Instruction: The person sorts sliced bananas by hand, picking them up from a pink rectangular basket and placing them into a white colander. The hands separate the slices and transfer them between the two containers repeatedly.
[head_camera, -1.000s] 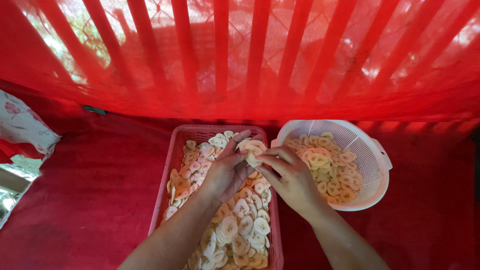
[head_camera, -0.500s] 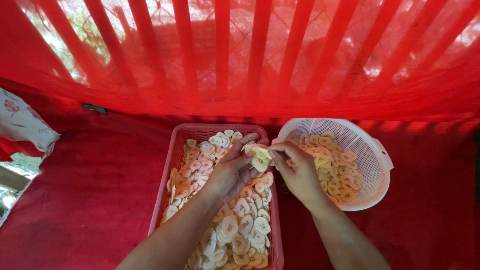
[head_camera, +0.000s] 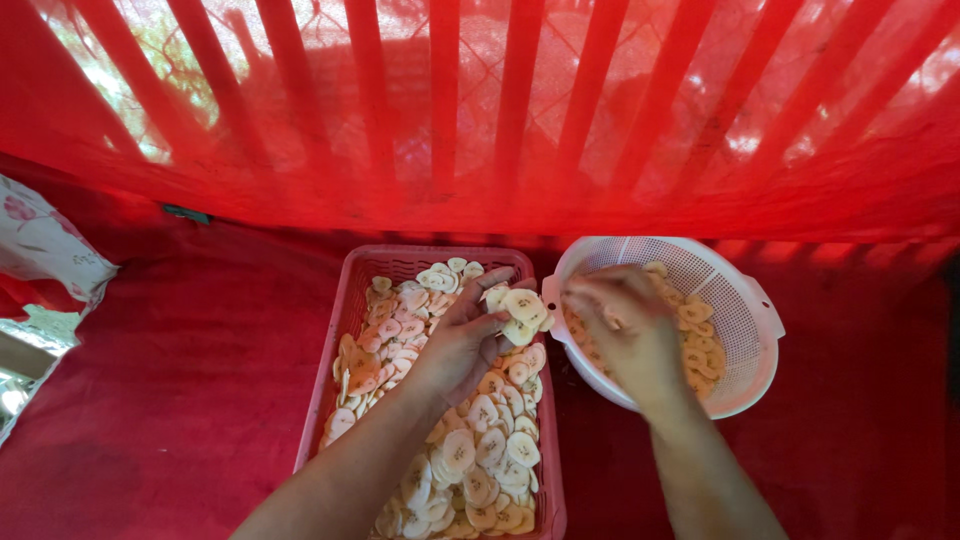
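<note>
A pink rectangular plastic basket (head_camera: 342, 340) lies in front of me, spread with many pale round fruit slices (head_camera: 480, 440). My left hand (head_camera: 462, 342) hovers over the basket's far right corner and holds a small stack of slices (head_camera: 516, 310) at its fingertips. To the right stands a white round colander (head_camera: 745, 300) holding more slices (head_camera: 700, 330). My right hand (head_camera: 625, 325) reaches down into the colander, fingers curled over the slices there; what it grips is hidden.
Everything rests on a red cloth (head_camera: 180, 400). Red netting over slanted bars (head_camera: 440, 110) closes off the far side. A floral fabric bundle (head_camera: 45, 260) lies at the left edge.
My right hand has moved from the basket's edge to the right, into the colander. My left hand stays over the basket with the stack of slices.
</note>
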